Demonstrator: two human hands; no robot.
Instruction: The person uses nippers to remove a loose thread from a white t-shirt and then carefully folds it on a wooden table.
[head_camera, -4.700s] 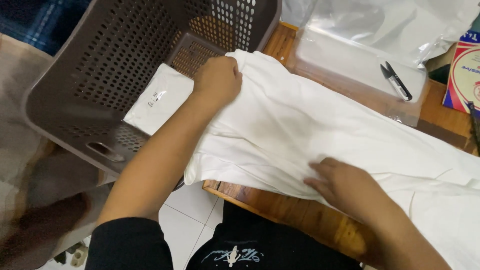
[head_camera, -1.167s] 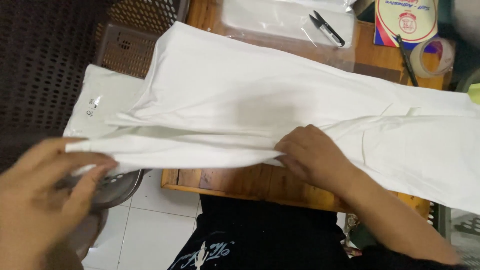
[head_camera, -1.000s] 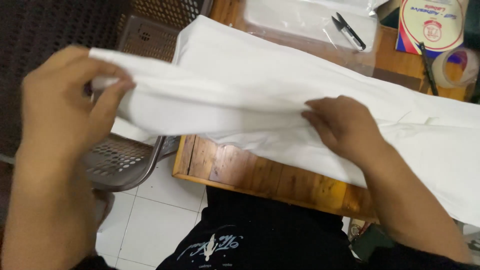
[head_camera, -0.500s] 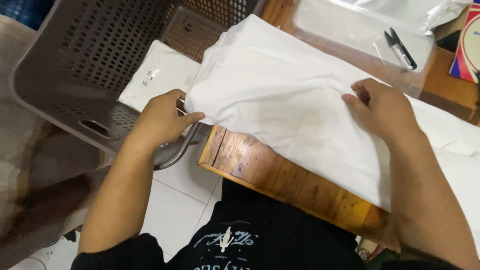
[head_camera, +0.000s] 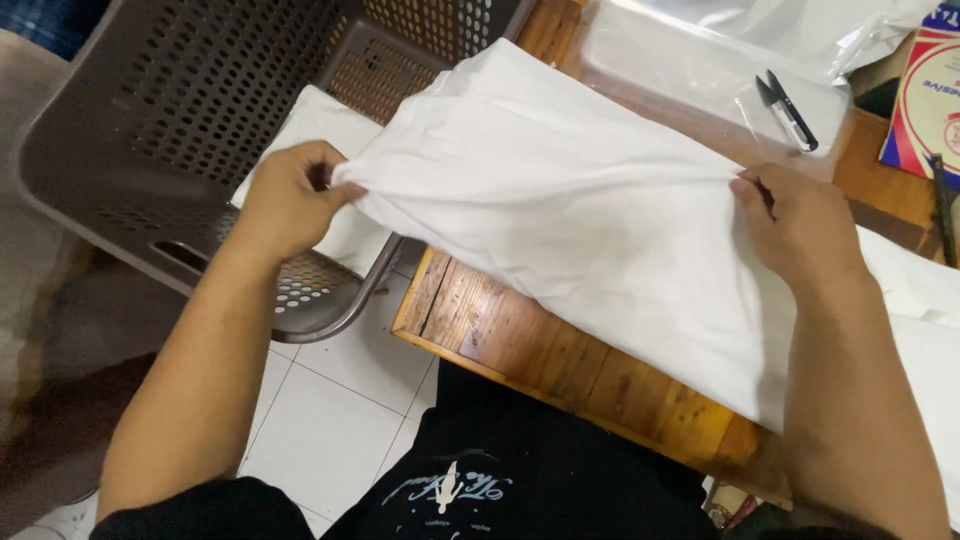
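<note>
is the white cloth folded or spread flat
Folded: the white cloth lies doubled over, left hand and right hand pinching its fold.

The cloth (head_camera: 560, 220) lies across the near left corner of the table (head_camera: 520, 345), its left edge hanging past the table's side toward the basket (head_camera: 200, 130), which stands on the floor (head_camera: 340, 400) left of the table. The left hand (head_camera: 285, 200) pinches that overhanging edge above the basket's rim, and the right hand (head_camera: 800, 225) pinches the cloth farther right, over the table. Behind the cloth a plastic bag (head_camera: 700, 75) lies on the table with snips (head_camera: 787, 110) on it, and a folded packet (head_camera: 310, 140) lies in the basket.
</note>
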